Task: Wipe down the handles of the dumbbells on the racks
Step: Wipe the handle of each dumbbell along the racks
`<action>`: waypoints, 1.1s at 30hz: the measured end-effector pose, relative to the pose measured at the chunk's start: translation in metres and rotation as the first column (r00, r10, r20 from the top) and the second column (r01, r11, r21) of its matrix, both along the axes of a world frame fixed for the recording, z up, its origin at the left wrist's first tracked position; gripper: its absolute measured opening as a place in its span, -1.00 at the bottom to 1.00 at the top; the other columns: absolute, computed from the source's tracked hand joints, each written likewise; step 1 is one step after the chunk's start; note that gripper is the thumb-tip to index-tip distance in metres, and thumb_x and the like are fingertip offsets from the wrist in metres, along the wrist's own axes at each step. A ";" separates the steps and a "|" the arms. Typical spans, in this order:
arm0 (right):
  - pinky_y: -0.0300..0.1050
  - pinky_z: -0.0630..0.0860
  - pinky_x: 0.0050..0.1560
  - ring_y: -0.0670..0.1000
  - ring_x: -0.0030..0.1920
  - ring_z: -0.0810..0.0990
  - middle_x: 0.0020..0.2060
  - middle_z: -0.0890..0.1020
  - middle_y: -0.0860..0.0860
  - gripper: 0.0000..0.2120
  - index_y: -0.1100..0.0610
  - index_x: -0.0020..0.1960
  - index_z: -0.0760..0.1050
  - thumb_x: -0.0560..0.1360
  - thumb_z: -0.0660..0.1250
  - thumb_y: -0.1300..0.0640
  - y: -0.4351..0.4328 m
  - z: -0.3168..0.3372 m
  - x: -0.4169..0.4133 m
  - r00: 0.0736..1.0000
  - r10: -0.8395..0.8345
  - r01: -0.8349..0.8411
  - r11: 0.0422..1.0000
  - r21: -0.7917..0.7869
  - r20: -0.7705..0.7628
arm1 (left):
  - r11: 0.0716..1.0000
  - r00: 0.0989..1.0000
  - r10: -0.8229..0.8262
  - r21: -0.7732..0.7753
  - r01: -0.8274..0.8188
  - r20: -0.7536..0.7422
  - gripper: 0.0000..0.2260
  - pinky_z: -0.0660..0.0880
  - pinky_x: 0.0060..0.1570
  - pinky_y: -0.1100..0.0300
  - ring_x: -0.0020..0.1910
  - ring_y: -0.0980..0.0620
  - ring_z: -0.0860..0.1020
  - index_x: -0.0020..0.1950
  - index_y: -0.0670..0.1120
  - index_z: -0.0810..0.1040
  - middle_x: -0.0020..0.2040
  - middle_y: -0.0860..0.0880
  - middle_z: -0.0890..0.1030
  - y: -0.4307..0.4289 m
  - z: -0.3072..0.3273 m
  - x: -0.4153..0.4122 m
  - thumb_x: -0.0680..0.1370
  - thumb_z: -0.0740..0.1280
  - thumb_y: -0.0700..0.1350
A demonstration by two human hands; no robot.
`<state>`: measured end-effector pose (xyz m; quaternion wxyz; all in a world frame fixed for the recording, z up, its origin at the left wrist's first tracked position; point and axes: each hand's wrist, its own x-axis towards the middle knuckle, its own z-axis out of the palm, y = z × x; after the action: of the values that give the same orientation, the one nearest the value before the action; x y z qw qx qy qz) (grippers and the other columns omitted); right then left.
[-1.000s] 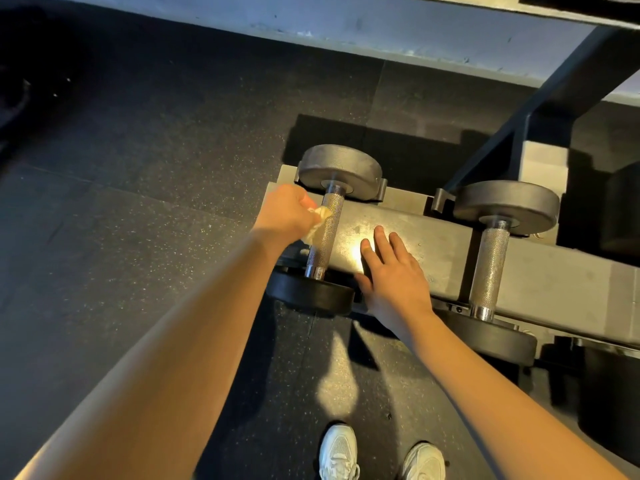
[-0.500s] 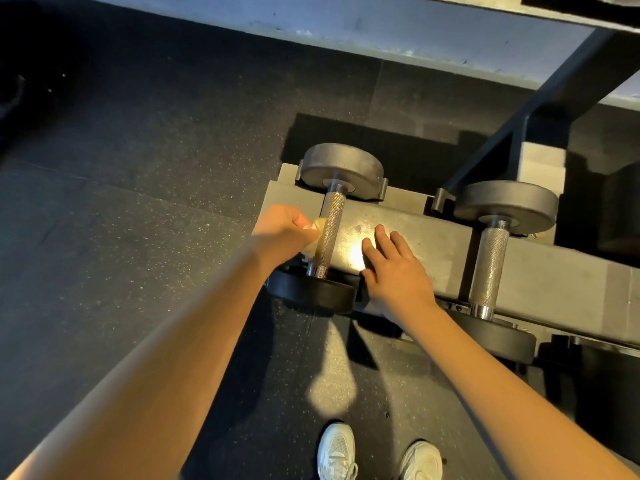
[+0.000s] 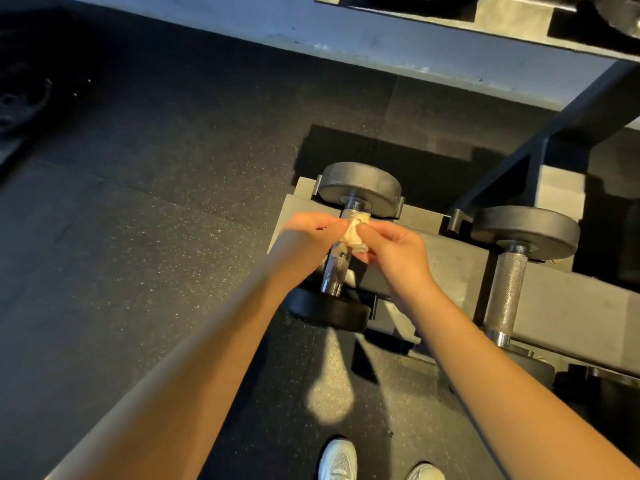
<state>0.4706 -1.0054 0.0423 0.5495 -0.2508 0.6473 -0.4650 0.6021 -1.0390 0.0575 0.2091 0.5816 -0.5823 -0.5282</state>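
Note:
A dumbbell with black round heads lies on the low grey rack, its knurled metal handle pointing toward me. A small crumpled pale cloth is held just above the handle's upper half. My left hand pinches it from the left and my right hand pinches it from the right. Whether the cloth touches the handle is hidden by my fingers. A second dumbbell sits to the right, its handle bare.
An upper rack shelf with more weights crosses the top right, held by a dark slanted strut. Dark speckled rubber flooring spreads to the left. My white shoes stand at the bottom edge. A dark object lies at far left.
My right hand has lifted off the rack top and come over to take the cloth with my left hand. Both hands now sit higher on the handle.

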 end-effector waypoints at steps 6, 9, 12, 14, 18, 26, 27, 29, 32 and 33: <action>-0.41 0.44 -0.29 -0.15 -0.30 0.52 -0.31 0.61 -0.04 -0.91 0.09 -0.11 0.62 0.52 0.34 0.20 -0.010 -0.018 0.006 0.889 -0.060 0.031 0.997 -0.071 -0.454 | 0.994 0.893 -0.095 -0.009 0.110 0.439 -0.65 0.40 0.23 0.02 0.22 -0.04 0.44 0.25 -0.12 0.50 0.32 -0.05 0.46 -0.008 -0.040 0.021 0.59 0.10 0.01; -0.40 0.40 -0.33 -0.15 -0.32 0.49 -0.35 0.58 -0.09 -0.86 0.02 -0.18 0.57 0.52 0.34 0.21 -0.018 -0.021 0.014 0.879 -0.089 0.043 0.993 -0.106 -0.469 | 0.980 0.817 -0.173 0.015 0.198 0.550 -0.68 0.42 0.26 -0.08 0.34 -0.04 0.39 0.34 -0.06 0.44 0.48 0.02 0.29 0.000 -0.044 0.024 0.64 0.10 -0.02; -0.36 0.42 -0.28 -0.16 -0.28 0.53 -0.32 0.58 -0.12 -0.95 0.05 -0.10 0.59 0.50 0.37 0.18 -0.022 -0.025 0.016 0.874 -0.155 0.115 0.987 -0.115 -0.460 | 0.982 0.809 -0.174 0.038 0.185 0.561 -0.65 0.41 0.27 -0.09 0.37 -0.03 0.36 0.44 0.01 0.33 0.50 0.06 0.24 0.002 -0.039 0.024 0.66 0.07 0.01; -0.36 0.41 -0.26 -0.16 -0.26 0.53 -0.30 0.59 -0.11 -0.94 0.11 -0.04 0.61 0.50 0.38 0.17 -0.020 -0.027 0.016 0.871 -0.166 0.121 0.985 -0.126 -0.462 | 0.986 0.805 -0.161 0.051 0.161 0.570 -0.63 0.43 0.25 -0.08 0.34 -0.05 0.40 0.46 0.02 0.31 0.48 0.03 0.28 0.003 -0.036 0.024 0.66 0.06 0.04; -0.25 0.44 -0.23 -0.10 -0.25 0.51 -0.29 0.61 0.07 -0.92 0.17 -0.13 0.63 0.50 0.37 0.20 0.001 -0.027 0.019 0.914 -0.058 0.029 0.997 -0.078 -0.402 | 0.997 0.812 -0.076 0.040 0.064 0.579 -0.60 0.50 0.14 -0.05 0.15 -0.04 0.51 0.39 -0.06 0.40 0.32 -0.09 0.45 0.008 -0.042 0.021 0.64 0.06 0.10; -0.24 0.51 -0.19 -0.14 -0.23 0.55 -0.25 0.61 -0.08 -0.89 0.11 -0.02 0.62 0.51 0.34 0.23 -0.020 -0.024 0.020 0.869 -0.146 0.102 0.988 -0.117 -0.473 | 0.994 0.804 -0.103 0.040 0.098 0.585 -0.61 0.29 0.38 -0.06 0.32 -0.08 0.40 0.43 -0.09 0.36 0.40 -0.11 0.39 0.014 -0.021 0.017 0.67 0.00 0.02; -0.27 0.50 -0.22 -0.15 -0.24 0.55 -0.26 0.60 -0.09 -0.89 0.11 -0.01 0.62 0.51 0.34 0.23 -0.027 -0.024 0.020 0.864 -0.173 0.124 0.983 -0.133 -0.474 | 0.994 0.801 -0.104 0.048 0.094 0.589 -0.60 0.29 0.38 -0.06 0.31 -0.08 0.41 0.42 -0.10 0.37 0.38 -0.12 0.41 0.014 -0.019 0.016 0.67 0.00 0.03; -0.33 0.46 -0.25 -0.17 -0.25 0.55 -0.27 0.59 -0.12 -0.89 0.10 -0.01 0.61 0.52 0.34 0.23 -0.029 -0.026 0.021 0.861 -0.199 0.145 0.978 -0.150 -0.469 | 0.995 0.796 -0.104 0.060 0.085 0.597 -0.60 0.27 0.39 -0.06 0.29 -0.08 0.42 0.39 -0.12 0.39 0.34 -0.15 0.44 0.014 -0.018 0.016 0.67 -0.01 0.03; -0.39 0.42 -0.29 -0.17 -0.27 0.50 -0.29 0.58 -0.08 -0.93 0.10 -0.09 0.60 0.51 0.35 0.23 -0.013 -0.029 0.021 0.874 -0.142 0.087 0.987 -0.137 -0.465 | 0.994 0.799 -0.106 0.053 0.093 0.592 -0.61 0.20 0.44 -0.06 0.31 -0.08 0.40 0.37 -0.13 0.41 0.35 -0.14 0.44 0.015 -0.018 0.016 0.67 -0.01 0.00; -0.41 0.40 -0.32 -0.17 -0.29 0.48 -0.30 0.57 -0.05 -0.92 0.10 -0.14 0.58 0.51 0.36 0.23 -0.004 -0.030 0.021 0.885 -0.109 0.062 0.991 -0.116 -0.453 | 0.995 0.800 -0.102 0.047 0.092 0.591 -0.61 0.19 0.44 -0.06 0.31 -0.08 0.39 0.38 -0.13 0.41 0.36 -0.13 0.44 0.015 -0.019 0.016 0.67 -0.01 0.00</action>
<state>0.4921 -1.0098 0.0124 0.3471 -0.3512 0.7454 -0.4477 0.6186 -1.0239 0.0387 -0.0149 0.6884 -0.6430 -0.3352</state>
